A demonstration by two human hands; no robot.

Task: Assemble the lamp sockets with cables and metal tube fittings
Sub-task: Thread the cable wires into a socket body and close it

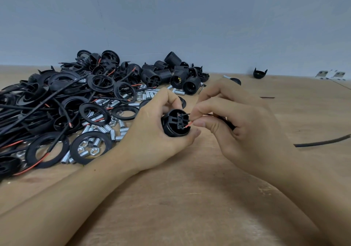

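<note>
Black plastic marks the lamp socket point(175, 123), which is gripped above the tabletop point(190, 198) by the closed left hand point(152, 132), while the red wire point(189, 125) of the cable point(321, 142) is pinched by the right hand point(237, 128) at a terminal. The wiring step is judged under way, and both cores must next be seated fully. No container is seen; loose rings point(90, 147) and metal tubes point(112, 132) lie heaped at left.

Table point(190, 198): parts heap point(76, 103) at 10 o'clock | sockets point(171, 75) at 12, behind hands | left hand point(157, 130) holds socket point(175, 123) at centre | right hand point(241, 124) at 3 of it | cable point(322, 142) at 3 | lone cap point(259, 73) at 1, by wall point(190, 18).
</note>
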